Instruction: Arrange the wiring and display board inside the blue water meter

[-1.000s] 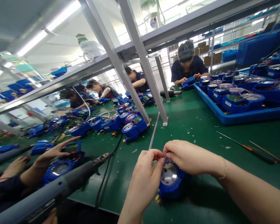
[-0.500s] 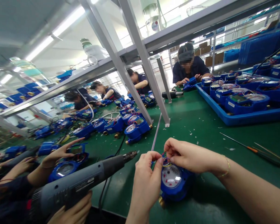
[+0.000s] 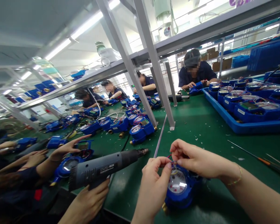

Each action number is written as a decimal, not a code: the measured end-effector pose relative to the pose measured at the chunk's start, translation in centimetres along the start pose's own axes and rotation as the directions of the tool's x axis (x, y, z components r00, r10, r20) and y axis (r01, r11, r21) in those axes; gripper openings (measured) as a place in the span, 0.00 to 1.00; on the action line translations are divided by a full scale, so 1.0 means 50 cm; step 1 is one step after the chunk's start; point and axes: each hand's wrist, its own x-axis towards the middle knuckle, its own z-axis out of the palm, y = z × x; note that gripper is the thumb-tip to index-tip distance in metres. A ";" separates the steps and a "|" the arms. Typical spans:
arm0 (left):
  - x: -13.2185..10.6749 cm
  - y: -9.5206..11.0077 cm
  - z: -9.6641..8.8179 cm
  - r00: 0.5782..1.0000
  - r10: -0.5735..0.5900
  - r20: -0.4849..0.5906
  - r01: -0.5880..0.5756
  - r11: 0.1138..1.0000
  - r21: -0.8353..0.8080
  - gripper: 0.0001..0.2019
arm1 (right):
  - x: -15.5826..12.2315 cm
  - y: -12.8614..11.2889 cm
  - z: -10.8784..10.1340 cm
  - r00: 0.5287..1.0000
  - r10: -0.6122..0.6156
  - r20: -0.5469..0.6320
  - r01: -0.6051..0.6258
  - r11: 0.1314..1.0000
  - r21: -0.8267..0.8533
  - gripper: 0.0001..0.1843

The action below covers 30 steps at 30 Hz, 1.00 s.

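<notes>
Currently partway: left hand [image 3: 156, 180] and right hand [image 3: 196, 159] pinch wires [image 3: 174, 162] in narrow grip over blue meter [image 3: 189, 190]; dial [image 3: 177, 183] seated, wires exposed; whether joined, hard to tell.

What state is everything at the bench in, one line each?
Left hand: fingers pinching thin wires.
Right hand: fingers pinching the same wires.
Blue meter: on the bench, dial up.
Heat gun: held in a co-worker's hand; on or off unclear.
Blue tray: loaded with meters.
Orange-and-black tool: lying on the bench.
</notes>
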 end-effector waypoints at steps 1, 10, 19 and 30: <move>0.000 0.000 0.001 1.000 -0.012 0.000 0.012 1.000 -0.020 0.12 | 0.000 0.002 -0.001 1.000 0.002 0.009 -0.002 1.000 0.006 0.11; 0.002 -0.006 0.005 0.999 -0.035 0.001 0.035 0.997 -0.063 0.10 | 0.002 0.001 0.000 0.998 0.041 0.046 -0.040 0.999 -0.006 0.10; 0.000 -0.006 0.004 1.000 -0.003 -0.006 0.003 0.999 -0.035 0.11 | 0.005 0.010 0.006 0.999 0.020 0.031 -0.019 0.999 -0.046 0.09; 0.003 -0.016 -0.001 0.998 -0.056 0.026 0.059 0.992 -0.116 0.13 | 0.012 0.010 0.005 1.000 0.029 -0.001 -0.028 0.987 -0.160 0.08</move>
